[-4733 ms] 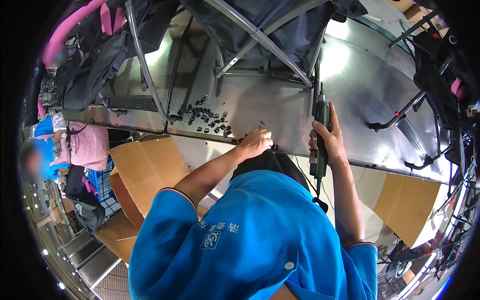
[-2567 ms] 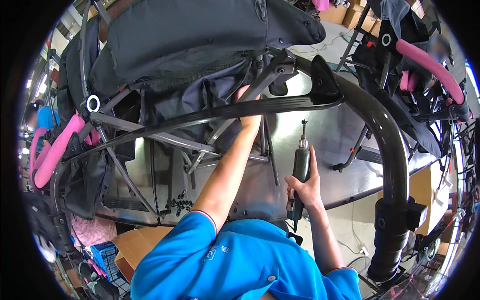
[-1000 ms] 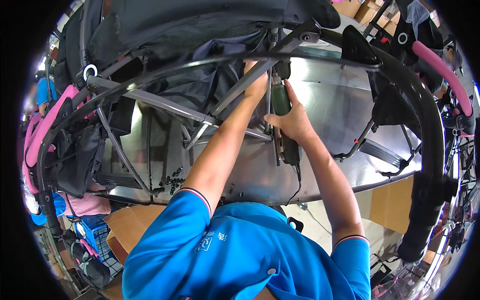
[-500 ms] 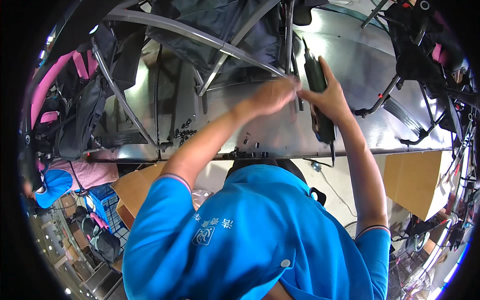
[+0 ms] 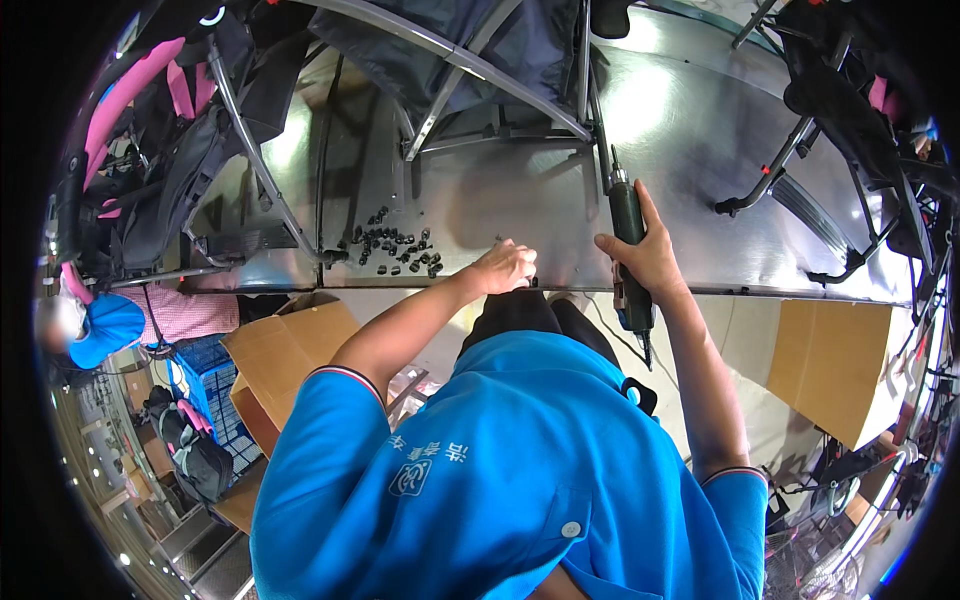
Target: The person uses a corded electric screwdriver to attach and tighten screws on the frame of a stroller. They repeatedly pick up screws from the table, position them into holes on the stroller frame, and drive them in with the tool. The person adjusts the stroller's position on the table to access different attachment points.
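My left hand rests with curled fingers on the shiny metal table, near its front edge. A few small dark pieces lie just beyond the fingertips; whether the hand holds one is hidden. A scatter of small black parts lies to its left. My right hand grips a green electric screwdriver, held upright with its bit pointing away from me. A grey-framed stroller with dark fabric stands on the table beyond both hands.
A stroller with pink handles sits at the left, and black frame parts at the right. Cardboard boxes stand below the table edge. Another person in a blue cap is at the far left.
My left hand has come down from the stroller frame to the table's front edge near the black parts. The right hand has lowered the screwdriver away from the frame.
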The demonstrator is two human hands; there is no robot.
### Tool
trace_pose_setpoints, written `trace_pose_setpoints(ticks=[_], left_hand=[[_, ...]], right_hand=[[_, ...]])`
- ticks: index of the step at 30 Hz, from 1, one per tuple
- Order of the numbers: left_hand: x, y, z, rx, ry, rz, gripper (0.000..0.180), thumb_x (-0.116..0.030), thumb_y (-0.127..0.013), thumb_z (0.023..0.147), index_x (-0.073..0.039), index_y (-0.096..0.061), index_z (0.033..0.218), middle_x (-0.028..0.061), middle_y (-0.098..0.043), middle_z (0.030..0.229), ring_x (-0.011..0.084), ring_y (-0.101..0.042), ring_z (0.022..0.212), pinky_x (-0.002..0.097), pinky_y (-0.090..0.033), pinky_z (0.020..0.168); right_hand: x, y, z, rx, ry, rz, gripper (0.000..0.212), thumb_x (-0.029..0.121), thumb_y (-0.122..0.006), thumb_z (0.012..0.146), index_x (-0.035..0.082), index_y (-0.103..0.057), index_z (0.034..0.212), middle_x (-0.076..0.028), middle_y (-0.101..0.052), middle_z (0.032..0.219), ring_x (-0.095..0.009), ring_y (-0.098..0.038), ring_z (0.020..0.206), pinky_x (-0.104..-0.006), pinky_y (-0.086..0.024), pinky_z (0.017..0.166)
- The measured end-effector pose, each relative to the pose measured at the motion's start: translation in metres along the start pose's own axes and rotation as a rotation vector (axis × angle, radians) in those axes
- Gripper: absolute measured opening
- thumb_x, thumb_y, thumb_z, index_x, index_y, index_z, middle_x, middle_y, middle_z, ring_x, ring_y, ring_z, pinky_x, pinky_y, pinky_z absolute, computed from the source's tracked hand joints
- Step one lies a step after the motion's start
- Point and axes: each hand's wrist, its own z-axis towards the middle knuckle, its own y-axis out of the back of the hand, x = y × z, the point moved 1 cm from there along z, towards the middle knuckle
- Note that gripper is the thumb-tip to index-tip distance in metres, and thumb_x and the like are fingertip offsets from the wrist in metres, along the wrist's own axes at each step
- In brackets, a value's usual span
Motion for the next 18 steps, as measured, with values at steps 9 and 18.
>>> trace_pose_setpoints(ticks=[9,18], left_hand=[[0.007,-0.019,-0.006,-0.124,0.142,-0.155,0.010,-0.015,-0.064,0.082,-0.006,-0.062,0.081,0.0094,-0.058,0.084,0.0287,-0.062,0.078,0.0400,-0.050,0.067],[-0.015,0.141,0.009,-0.785,0.482,-1.895,0.006,-0.005,-0.052,0.093,-0.003,-0.056,0.089,0.0167,-0.068,0.092,0.0296,-0.070,0.087,0.0371,-0.060,0.073]], right_hand=[[-0.018,-0.008,-0.029,0.014,0.147,-0.031,0.103,0.017,-0.083,0.069,0.005,-0.024,0.152,-0.015,-0.060,0.108,-0.019,-0.060,0.091,-0.0309,-0.050,0.081],[0.040,-0.029,-0.073,0.227,0.311,-0.210,0.106,0.018,-0.083,0.064,0.015,-0.024,0.152,-0.024,-0.063,0.118,-0.041,-0.062,0.108,-0.0430,-0.050,0.095]])
